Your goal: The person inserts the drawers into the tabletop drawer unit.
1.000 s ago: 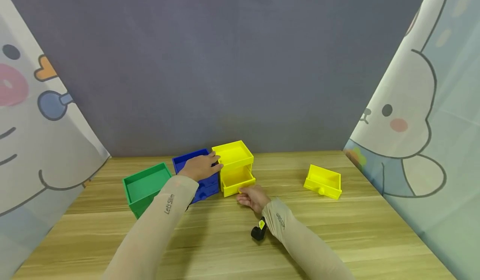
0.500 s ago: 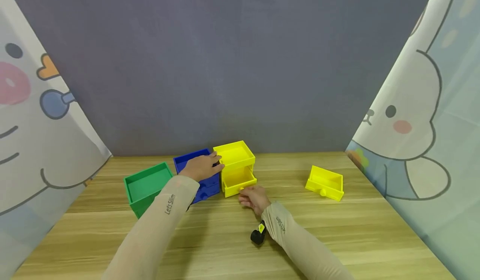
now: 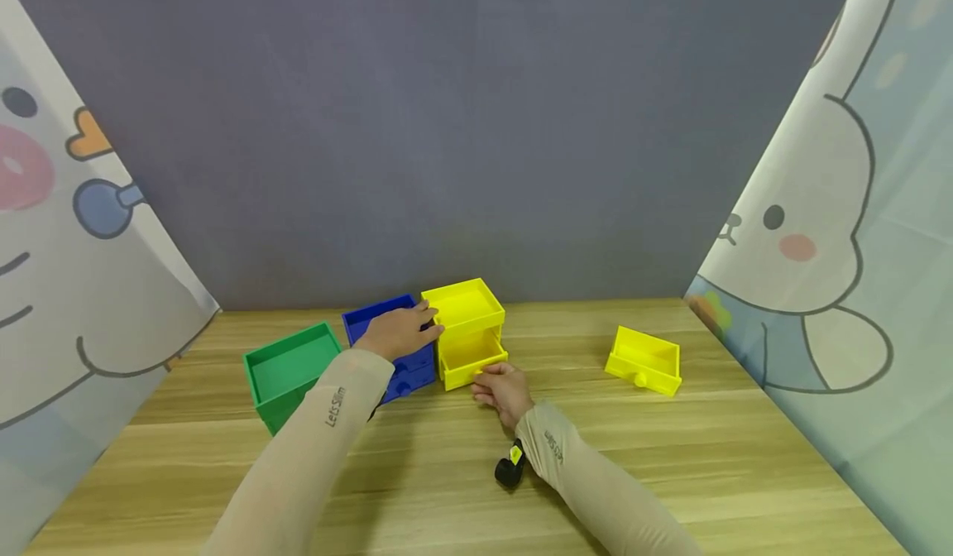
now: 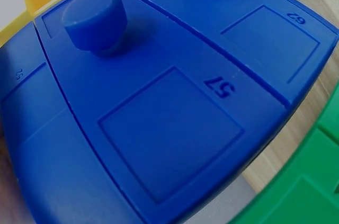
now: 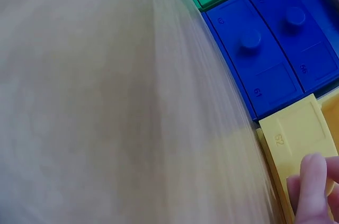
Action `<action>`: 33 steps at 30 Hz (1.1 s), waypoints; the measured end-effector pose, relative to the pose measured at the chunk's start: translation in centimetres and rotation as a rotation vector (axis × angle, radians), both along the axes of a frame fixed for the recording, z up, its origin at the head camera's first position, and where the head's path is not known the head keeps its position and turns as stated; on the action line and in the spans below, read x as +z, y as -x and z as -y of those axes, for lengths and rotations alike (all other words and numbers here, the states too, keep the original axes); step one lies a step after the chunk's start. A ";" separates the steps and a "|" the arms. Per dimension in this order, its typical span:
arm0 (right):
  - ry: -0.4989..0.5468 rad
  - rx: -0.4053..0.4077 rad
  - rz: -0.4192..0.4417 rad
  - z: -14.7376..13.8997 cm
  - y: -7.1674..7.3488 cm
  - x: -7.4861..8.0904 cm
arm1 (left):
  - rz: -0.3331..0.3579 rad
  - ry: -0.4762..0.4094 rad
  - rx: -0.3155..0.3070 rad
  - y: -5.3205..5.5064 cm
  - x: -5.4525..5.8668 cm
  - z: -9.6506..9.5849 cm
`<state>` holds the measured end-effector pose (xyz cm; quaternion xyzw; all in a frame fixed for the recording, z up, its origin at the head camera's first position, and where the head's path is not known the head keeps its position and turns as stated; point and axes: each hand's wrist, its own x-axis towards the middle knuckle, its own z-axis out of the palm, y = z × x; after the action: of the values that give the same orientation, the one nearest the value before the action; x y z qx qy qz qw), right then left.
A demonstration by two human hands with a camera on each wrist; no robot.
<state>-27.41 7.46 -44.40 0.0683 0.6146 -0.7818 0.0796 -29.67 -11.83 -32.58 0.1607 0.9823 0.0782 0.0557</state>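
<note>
A yellow drawer cabinet (image 3: 465,308) stands at the back of the table, its upper slot a gap. Its lower drawer (image 3: 471,359) sticks out, with nothing seen inside. My right hand (image 3: 505,392) pinches that drawer's knob between thumb and fingers; the right wrist view shows these fingers (image 5: 313,173) over the drawer front marked 62. My left hand (image 3: 396,333) reaches over the blue drawer cabinet (image 3: 413,367), its fairly straight fingers touching the yellow cabinet's left top rim. Apart on the right lies a loose yellow drawer (image 3: 644,359), knob facing the front.
Left of the blue cabinet, a green drawer cabinet (image 3: 294,366) stands partly behind the left sleeve. Both blue drawers are pushed in, with round knobs (image 4: 95,23) in front. A grey wall (image 3: 462,126) rises behind the wooden table (image 3: 447,490), and cartoon-printed sheets flank it.
</note>
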 end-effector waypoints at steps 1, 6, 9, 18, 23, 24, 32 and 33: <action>-0.001 0.001 -0.004 0.0 0.0 0.0 | 0.001 -0.002 -0.001 0.0 0.0 0.0; 0.002 0.035 -0.019 -0.2 0.0 -0.1 | 0.004 -0.003 0.000 0.0 0.0 0.0; 0.012 0.049 -0.011 -0.3 0.2 0.1 | 0.006 0.000 0.004 0.0 0.1 0.0; 0.005 0.043 0.010 -0.3 0.4 0.4 | 0.001 0.006 0.007 0.1 0.0 0.0; 0.009 0.039 0.015 -0.3 0.4 0.4 | -0.005 -0.007 -0.004 0.1 -0.1 0.2; 0.009 0.039 0.017 -0.3 0.5 0.4 | -0.003 -0.014 -0.004 0.1 -0.1 0.2; 0.009 0.037 0.009 -0.2 0.5 0.4 | -0.001 -0.010 -0.013 0.1 0.1 0.2; 0.012 0.030 0.011 -0.2 0.6 0.4 | -0.005 -0.008 -0.017 0.1 0.2 0.2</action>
<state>-28.00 7.65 -43.99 0.0628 0.6104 -0.7839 0.0950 -29.74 -12.01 -32.41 0.1693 0.9808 0.0814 0.0533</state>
